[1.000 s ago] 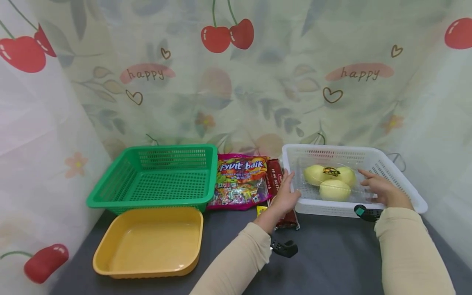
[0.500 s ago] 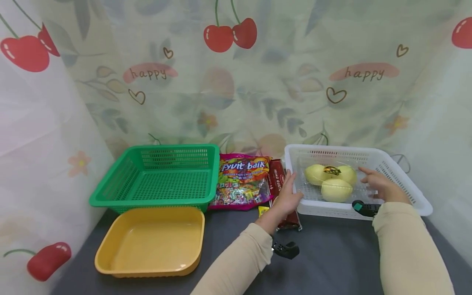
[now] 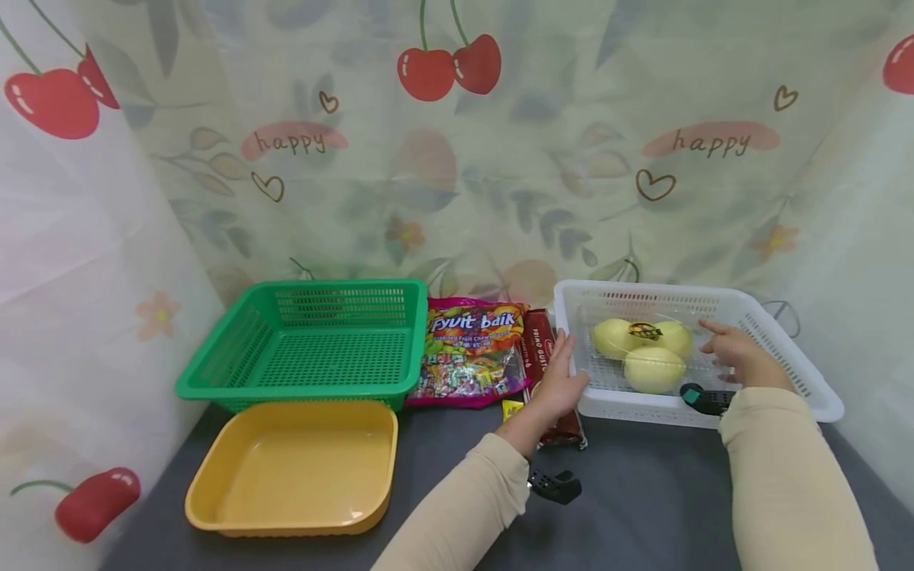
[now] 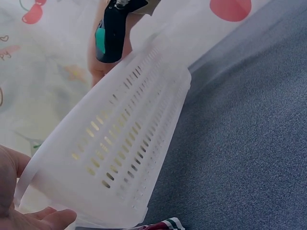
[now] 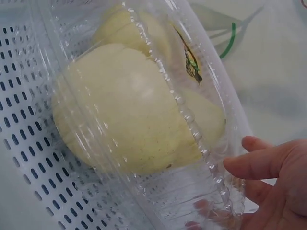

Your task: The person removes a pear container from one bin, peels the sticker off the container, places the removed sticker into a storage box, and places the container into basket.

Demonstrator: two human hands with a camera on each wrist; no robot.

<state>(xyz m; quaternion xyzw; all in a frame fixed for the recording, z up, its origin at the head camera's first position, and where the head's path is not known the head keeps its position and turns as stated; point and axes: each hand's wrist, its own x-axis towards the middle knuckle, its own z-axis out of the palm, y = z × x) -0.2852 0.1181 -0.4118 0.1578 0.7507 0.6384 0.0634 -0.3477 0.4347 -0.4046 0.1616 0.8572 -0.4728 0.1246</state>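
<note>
Inside the white plastic basket (image 3: 607, 400) lies a clear plastic clamshell box (image 5: 139, 191) of three pale yellow-green round fruits (image 3: 654, 369); their kind is not certain. A dark-and-gold label sits on the box. My left hand (image 3: 560, 387) touches the basket's near left corner, its fingers extended along the outside and the thumb apart at the front. In the left wrist view the basket's slotted wall fills the middle. My right hand (image 3: 750, 358) reaches inside the basket to the box's right end. Its fingertips touch the plastic edge, and some fingers show blurred through it.
A green basket (image 3: 193, 390) stands at the back left, with a yellow tray (image 3: 293, 476) before it. Between the baskets lie a bag of fruit chews (image 3: 471, 349), a dark red packet (image 3: 537, 341) and a small yellow item (image 3: 510, 408). Curtains enclose the back and sides.
The view has shifted slightly, moving the scene a little to the right. Both hands keep nearly the same places on the basket and the box.
</note>
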